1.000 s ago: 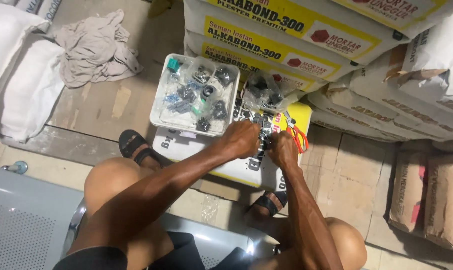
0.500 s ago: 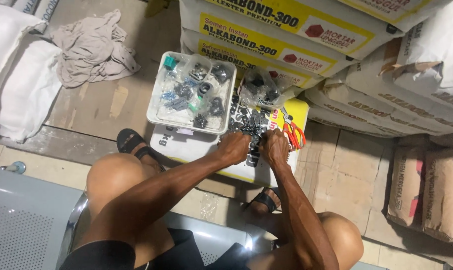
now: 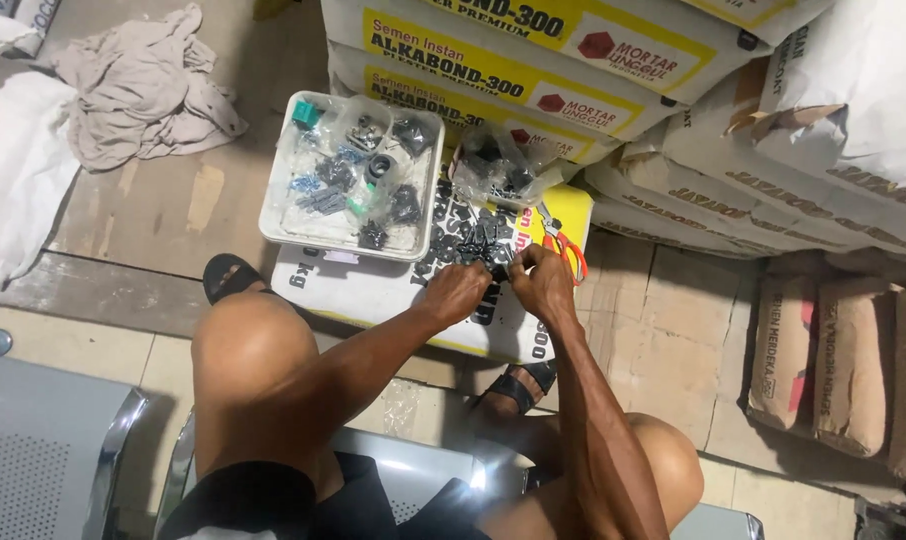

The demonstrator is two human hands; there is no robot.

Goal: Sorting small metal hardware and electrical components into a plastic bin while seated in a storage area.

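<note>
Slid up the sack (image 3: 393,295) since earlier, left hand (image 3: 455,292) and right hand (image 3: 543,283) both pinched shut on small black fittings (image 3: 495,262); best kept low over the pile.

Head-worn view, steeply downward (fairly near), over knees

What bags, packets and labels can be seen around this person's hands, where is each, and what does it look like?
Flat sack: under both hands, white and yellow, black lettering.
Stacked sacks: behind the tray, pale grey, yellow label bands with red emblems.
Brown paper sacks: right, upright on the floor.
Clear plastic bag: beside the tray, holding dark small parts.
White tray: left of it, small clear packets inside.
</note>
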